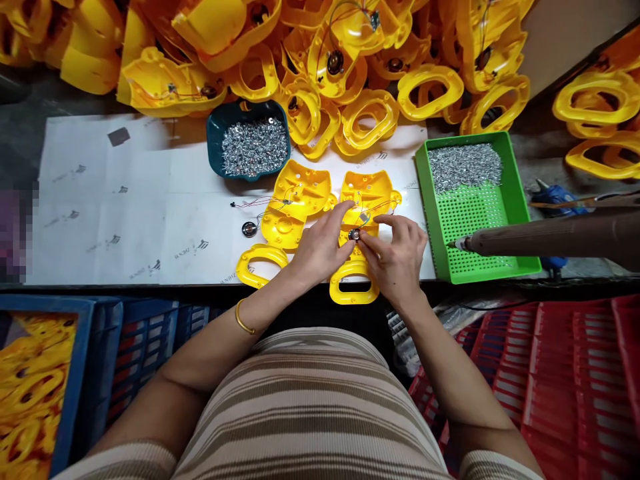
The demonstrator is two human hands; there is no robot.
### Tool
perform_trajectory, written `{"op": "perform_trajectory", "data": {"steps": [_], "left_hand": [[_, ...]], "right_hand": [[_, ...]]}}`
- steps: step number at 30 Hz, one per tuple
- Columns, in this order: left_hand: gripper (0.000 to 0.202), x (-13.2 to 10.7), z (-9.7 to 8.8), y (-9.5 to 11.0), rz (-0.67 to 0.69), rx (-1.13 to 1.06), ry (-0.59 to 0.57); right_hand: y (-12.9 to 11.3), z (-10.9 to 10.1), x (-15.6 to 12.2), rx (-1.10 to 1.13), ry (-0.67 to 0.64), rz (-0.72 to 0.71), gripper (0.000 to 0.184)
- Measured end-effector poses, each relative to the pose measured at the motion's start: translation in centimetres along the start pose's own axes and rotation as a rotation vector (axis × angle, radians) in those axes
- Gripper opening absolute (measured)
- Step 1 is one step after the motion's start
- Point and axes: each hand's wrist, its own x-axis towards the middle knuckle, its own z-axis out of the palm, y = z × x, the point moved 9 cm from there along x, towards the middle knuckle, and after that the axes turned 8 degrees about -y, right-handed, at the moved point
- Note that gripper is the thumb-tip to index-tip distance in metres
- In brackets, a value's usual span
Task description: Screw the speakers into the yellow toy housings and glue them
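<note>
Two yellow plastic shell halves lie side by side, hollow side up: the left shell [300,190] and the right shell [367,187]. My left hand [320,247] rests along the left edge of the right shell, fingers stretched out and thumb apart, near a small round speaker [355,234]. The thumb and a finger of my right hand [397,260] are closed at the rim of that speaker, over the shell's lower part. Thin wires run across this shell. A second speaker [249,229] lies on the sheet, wired to the left shell. Yellow handle rings [355,298] are below both shells.
A dark green tub [214,150] and a green basket [533,263] hold small metal screws. A screwdriver [500,241] points in over the basket from the right. Yellow parts [215,33] are heaped behind. Blue crates [95,373] and red crates [560,373] flank me.
</note>
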Motion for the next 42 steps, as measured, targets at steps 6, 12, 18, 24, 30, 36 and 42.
{"op": "perform_trajectory", "data": {"steps": [6, 12, 18, 24, 30, 36, 42], "left_hand": [[0.058, 0.0, -0.2, -0.3, -0.036, -0.014, -0.049], [0.060, -0.5, -0.1, -0.8, -0.027, 0.056, 0.008], [0.063, -0.4, 0.3, -1.0, -0.012, 0.095, 0.012], [0.060, -0.8, -0.6, -0.4, -0.051, 0.161, -0.002], [0.044, -4.8, -2.5, 0.2, 0.013, 0.176, 0.139], [0.042, -6.5, 1.4, -1.5, -0.023, 0.132, -0.049], [0.033, -6.0, 2.6, -0.8, -0.030, 0.109, -0.147]], "right_hand": [[0.5, -0.3, -1.4, 0.176, 0.080, -0.003, 0.015], [4.7, -0.3, -3.1, 0.311, 0.208, 0.310, 0.038], [6.3, 1.1, 0.1, 0.182, 0.121, 0.362, 0.025], [6.2, 0.2, -1.2, 0.389, 0.224, 0.312, 0.017], [5.2, -0.7, -3.6, 0.834, 0.174, 0.459, 0.016], [1.8, 0.0, -2.6, 0.633, -0.035, 0.219, 0.013], [1.2, 0.4, -2.3, 0.497, -0.041, 0.136, 0.013]]}}
